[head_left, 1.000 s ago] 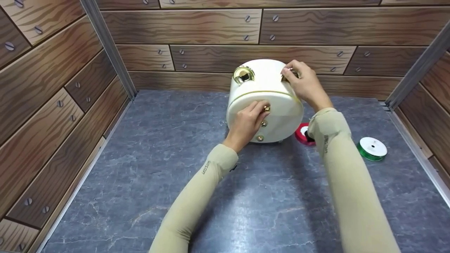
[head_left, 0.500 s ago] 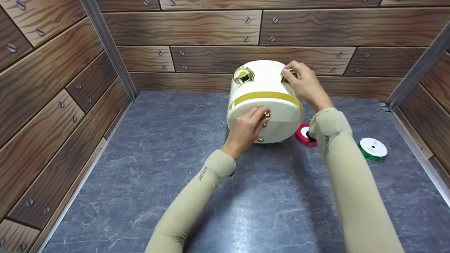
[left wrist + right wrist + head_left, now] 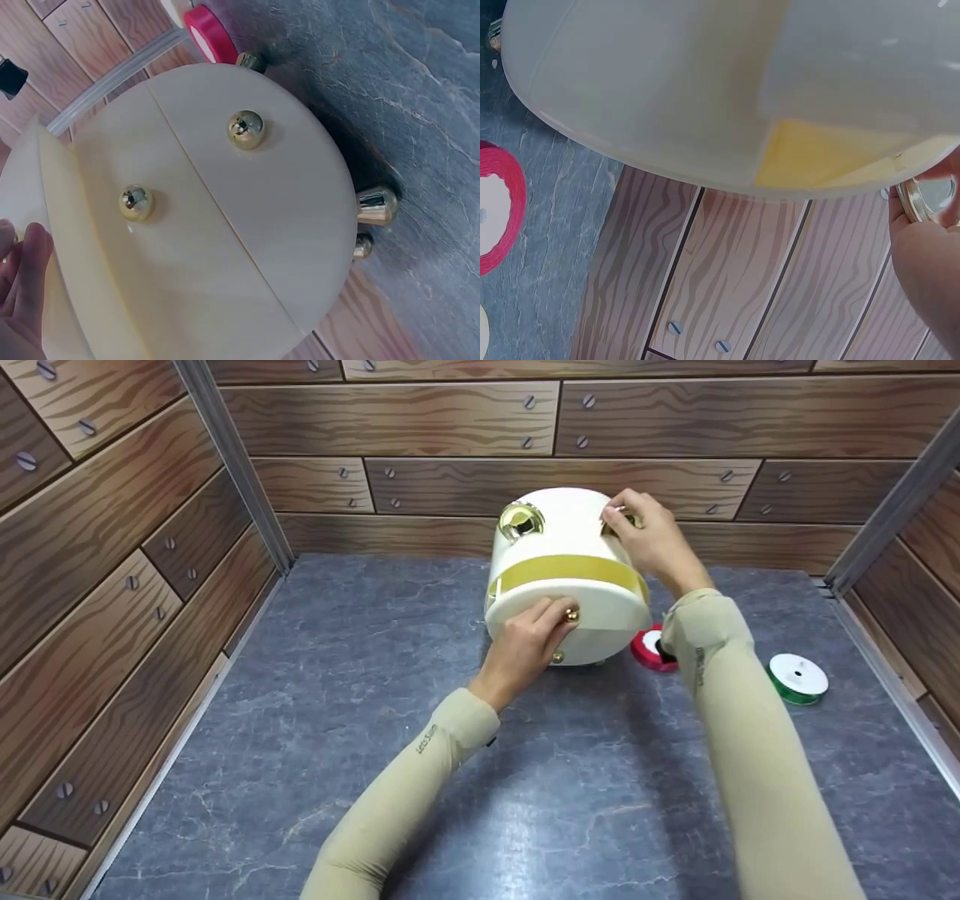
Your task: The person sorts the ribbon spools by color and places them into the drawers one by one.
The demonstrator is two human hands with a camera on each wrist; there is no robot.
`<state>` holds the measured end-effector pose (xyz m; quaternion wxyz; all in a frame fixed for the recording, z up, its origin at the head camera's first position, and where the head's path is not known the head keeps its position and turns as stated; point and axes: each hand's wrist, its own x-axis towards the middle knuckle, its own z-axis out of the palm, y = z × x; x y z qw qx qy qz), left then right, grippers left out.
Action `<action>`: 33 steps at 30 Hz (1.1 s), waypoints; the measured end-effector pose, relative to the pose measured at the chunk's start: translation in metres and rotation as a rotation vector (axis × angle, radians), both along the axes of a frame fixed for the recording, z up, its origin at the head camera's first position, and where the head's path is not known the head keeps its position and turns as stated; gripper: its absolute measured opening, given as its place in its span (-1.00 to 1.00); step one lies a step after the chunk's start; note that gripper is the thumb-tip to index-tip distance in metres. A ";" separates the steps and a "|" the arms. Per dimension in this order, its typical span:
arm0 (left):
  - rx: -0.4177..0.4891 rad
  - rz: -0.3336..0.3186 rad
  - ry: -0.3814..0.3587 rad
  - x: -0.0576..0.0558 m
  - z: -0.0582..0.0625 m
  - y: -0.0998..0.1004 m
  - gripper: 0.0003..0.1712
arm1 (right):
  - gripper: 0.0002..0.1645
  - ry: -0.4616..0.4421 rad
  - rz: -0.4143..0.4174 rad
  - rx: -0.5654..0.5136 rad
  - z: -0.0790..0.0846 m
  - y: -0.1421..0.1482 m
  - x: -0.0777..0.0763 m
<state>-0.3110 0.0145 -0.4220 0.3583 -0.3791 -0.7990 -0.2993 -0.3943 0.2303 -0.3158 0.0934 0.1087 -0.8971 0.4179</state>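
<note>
Grey surface [image 3: 300,682]; left hand [image 3: 520,645] pinches gold knob [image 3: 572,616] at fingertips.

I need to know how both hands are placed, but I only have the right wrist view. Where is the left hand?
Observer: The left hand pinches a gold ball-shaped knob on the front of the glossy white rounded box.
Operator: Are there other knobs on that front?
Observer: Yes, the left wrist view shows two more gold ball-shaped knobs there.
Operator: I see the red ribbon spool with a white round face. Any other colour of ribbon nearby?
Observer: Yes, the head view shows a green ribbon spool with a white round face to its right.
</note>
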 end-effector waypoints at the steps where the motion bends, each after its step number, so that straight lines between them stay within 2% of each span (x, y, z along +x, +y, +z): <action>1: -0.001 -0.002 0.002 0.001 0.000 0.000 -0.73 | -0.57 0.000 0.000 0.001 0.000 0.000 0.000; 33: -0.037 -0.013 0.076 0.028 0.001 -0.004 -0.73 | -0.55 0.011 0.011 0.022 0.000 0.001 0.000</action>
